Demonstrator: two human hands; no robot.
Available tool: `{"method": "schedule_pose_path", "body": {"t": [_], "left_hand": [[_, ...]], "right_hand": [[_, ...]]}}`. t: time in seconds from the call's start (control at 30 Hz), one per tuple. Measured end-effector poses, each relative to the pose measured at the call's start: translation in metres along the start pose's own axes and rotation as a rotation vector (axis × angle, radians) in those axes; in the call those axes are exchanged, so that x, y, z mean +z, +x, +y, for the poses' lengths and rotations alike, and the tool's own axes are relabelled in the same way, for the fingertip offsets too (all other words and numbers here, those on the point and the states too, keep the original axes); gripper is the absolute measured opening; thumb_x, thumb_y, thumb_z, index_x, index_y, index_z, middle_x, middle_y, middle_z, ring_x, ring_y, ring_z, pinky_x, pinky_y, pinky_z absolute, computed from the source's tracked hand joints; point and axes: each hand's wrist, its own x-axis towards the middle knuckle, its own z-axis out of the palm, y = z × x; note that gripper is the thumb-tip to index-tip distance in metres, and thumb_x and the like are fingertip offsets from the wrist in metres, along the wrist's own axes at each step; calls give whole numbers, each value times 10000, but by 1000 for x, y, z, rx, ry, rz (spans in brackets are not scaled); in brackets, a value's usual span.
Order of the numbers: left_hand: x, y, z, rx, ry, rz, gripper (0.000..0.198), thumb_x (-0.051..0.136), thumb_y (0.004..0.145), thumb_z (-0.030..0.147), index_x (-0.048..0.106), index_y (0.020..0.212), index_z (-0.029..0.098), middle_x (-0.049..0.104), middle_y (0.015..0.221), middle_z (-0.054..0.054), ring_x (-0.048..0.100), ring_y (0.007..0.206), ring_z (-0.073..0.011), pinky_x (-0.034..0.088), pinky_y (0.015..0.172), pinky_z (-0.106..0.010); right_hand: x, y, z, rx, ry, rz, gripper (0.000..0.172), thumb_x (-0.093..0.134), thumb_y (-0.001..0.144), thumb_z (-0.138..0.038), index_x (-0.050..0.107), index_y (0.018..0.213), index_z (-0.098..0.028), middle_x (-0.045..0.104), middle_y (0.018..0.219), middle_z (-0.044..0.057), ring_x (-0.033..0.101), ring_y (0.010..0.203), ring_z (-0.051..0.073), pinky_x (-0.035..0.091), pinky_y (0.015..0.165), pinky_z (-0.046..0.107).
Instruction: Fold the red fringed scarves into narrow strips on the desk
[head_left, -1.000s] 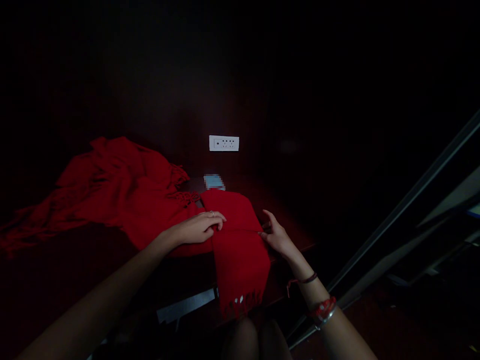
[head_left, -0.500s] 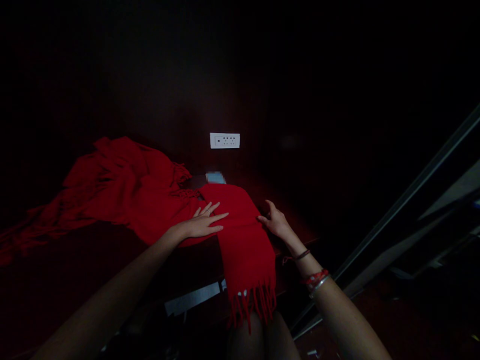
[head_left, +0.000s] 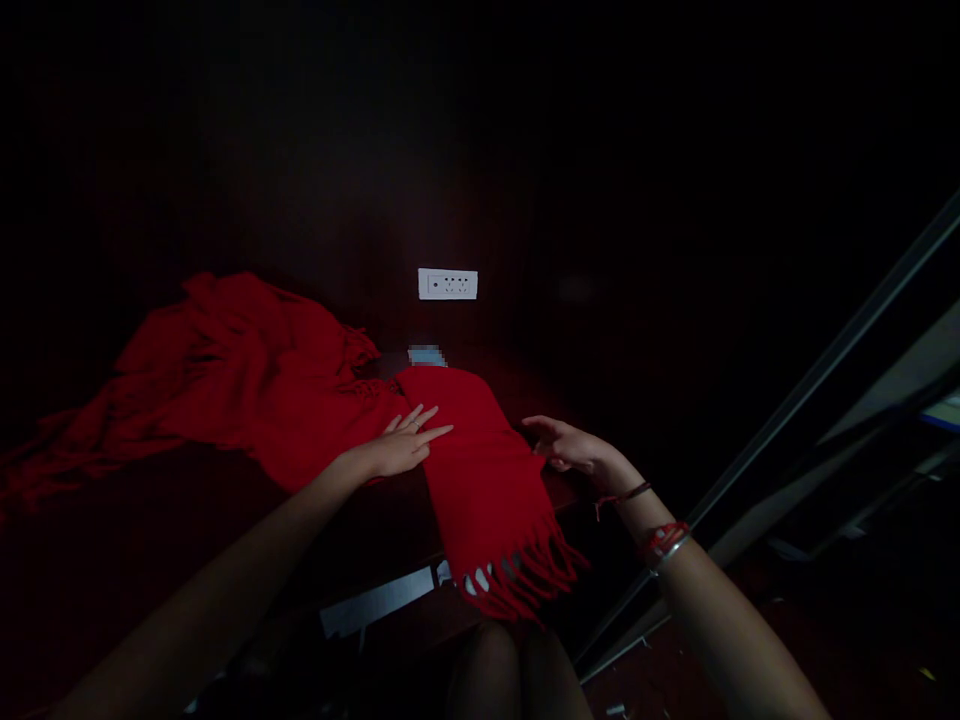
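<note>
A red fringed scarf (head_left: 480,470) lies folded over the front edge of a dark table (head_left: 585,400), its tassels hanging off toward my knees. My left hand (head_left: 401,440) rests flat on the scarf's left side, fingers stretched out. At the scarf's right edge my right hand (head_left: 570,445) hovers with its fingers apart and slightly curled, holding nothing. Red bracelets circle my right wrist.
A larger heap of red fringed cloth (head_left: 225,380) spreads over the table's left side. A white socket plate (head_left: 448,284) sits on the dark back wall, a small pale object (head_left: 425,354) below it. A slanted metal rail (head_left: 810,400) runs along the right.
My right hand let go of the scarf's right edge and drifted right. The hanging tasselled end swung up and to the right. My left hand opened flat and stayed put.
</note>
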Motion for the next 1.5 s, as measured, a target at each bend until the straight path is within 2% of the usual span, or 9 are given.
{"method": "schedule_pose_path", "body": {"t": [0.17,0.3,0.5,0.8,0.93,1.07,1.2,1.33,1.5], "left_hand": [[1,-5,15,122,-38,27,436,276,820,358,183,1246,342,0,1355,-4,-49,1210,-220,95,940,-455],[1,-6,21,118,-56,-107,564,300,754,550,139,1254,343,-34,1347,-32,-84,1196,-269,75,916,-505],[0,-6,17,65,-50,-167,647,263,718,622,83,1263,325,-54,1339,-62,-107,1192,-255,60,914,-504],[1,-3,15,1,-36,-195,678,231,694,661,87,1264,325,-45,1342,-50,-95,1198,-245,57,929,-472],[1,-4,14,-10,-47,-180,677,231,691,663,99,1263,326,-26,1346,-49,-82,1201,-245,59,929,-474],[-3,-5,16,39,-59,-106,618,242,724,623,113,1259,342,-16,1350,-27,-69,1205,-239,54,932,-475],[-2,-2,14,-11,-33,105,551,195,783,546,68,1270,322,2,1354,-8,-27,1215,-208,72,946,-445],[6,0,6,-89,-17,10,616,199,745,602,114,1273,296,35,1351,-35,8,1213,-244,106,925,-484],[5,0,2,-65,-23,-44,631,199,724,630,150,1264,307,73,1348,-33,36,1213,-244,133,911,-499]], "right_hand": [[7,-3,3,-152,-370,139,613,518,665,-258,273,1216,-151,536,804,47,483,599,107,390,544,233],[25,-6,12,-327,-593,225,623,534,653,-189,287,1225,-175,443,1063,90,436,930,169,336,794,271],[42,-18,22,-213,-506,499,525,427,731,-191,258,1228,-182,483,848,63,488,741,152,377,685,285],[21,-35,-5,-137,239,78,589,552,640,-292,264,1152,-248,420,605,-76,351,412,34,305,398,166],[-4,-43,2,-55,31,-84,565,561,630,-299,330,1142,-235,477,648,-48,274,344,14,236,337,170],[-8,-25,4,-196,-391,227,449,518,675,-293,419,1096,-174,528,886,55,483,616,95,394,544,222],[14,19,-8,-345,-645,362,476,464,721,-324,381,1154,-147,474,1039,97,463,886,154,360,779,268],[34,50,-11,-327,-861,252,435,378,776,-310,335,1203,-239,382,1174,94,374,1037,201,298,847,364],[23,55,-5,-141,-964,67,423,258,811,-392,246,1232,-347,104,1344,39,67,1195,301,210,833,543]]}}
